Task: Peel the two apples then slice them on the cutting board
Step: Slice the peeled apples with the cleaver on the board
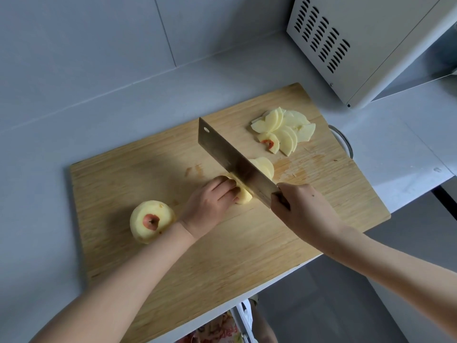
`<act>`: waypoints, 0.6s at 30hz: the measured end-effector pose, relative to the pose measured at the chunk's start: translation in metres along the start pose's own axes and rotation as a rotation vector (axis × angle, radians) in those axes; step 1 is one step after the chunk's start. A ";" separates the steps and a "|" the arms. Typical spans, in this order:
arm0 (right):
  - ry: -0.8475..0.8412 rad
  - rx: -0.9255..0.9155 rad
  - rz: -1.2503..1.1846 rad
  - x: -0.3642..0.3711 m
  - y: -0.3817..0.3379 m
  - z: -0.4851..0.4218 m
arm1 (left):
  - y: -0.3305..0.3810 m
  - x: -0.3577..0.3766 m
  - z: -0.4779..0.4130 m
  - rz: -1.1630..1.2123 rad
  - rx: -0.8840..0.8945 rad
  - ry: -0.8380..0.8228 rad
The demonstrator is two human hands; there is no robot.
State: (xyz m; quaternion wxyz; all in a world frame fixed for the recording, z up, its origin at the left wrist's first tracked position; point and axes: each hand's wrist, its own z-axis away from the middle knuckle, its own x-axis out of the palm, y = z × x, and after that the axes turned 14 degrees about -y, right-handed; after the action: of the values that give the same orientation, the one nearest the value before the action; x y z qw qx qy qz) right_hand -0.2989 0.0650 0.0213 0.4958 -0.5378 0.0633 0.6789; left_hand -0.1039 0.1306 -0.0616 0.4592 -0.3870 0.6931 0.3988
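A wooden cutting board (128, 174) lies on the grey counter. At its middle, my left hand (210, 204) presses down on a peeled apple piece (243, 195). My right hand (301, 211) grips the handle of a cleaver (232, 157), whose blade stands in the apple piece right beside my left fingertips. A few fresh slices (265, 165) lean just behind the blade. A fanned pile of apple slices (284, 131) rests at the board's far right. A whole peeled apple (150, 220), red skin left around the stem, sits near the board's left side.
A beige microwave (366, 45) stands at the back right, close to the board's far corner. A metal ring handle (342, 139) sticks out past the board's right edge. The board's near edge overhangs the counter front. A grey tiled wall (99, 33) is behind.
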 end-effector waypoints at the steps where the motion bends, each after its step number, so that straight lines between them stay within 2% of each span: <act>1: 0.004 -0.008 0.024 -0.002 -0.002 0.004 | 0.000 0.002 0.000 -0.030 0.003 -0.006; 6: -0.040 0.013 0.159 -0.005 -0.008 0.008 | -0.003 0.008 0.003 0.005 -0.006 0.027; 18: -0.146 0.078 0.216 0.004 -0.021 -0.019 | 0.000 0.004 0.002 0.005 -0.039 0.021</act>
State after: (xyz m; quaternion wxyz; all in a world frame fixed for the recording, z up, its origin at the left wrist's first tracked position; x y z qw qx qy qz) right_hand -0.2702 0.0660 0.0190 0.4437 -0.4574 0.1108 0.7626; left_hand -0.1049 0.1313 -0.0662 0.4431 -0.3982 0.6909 0.4095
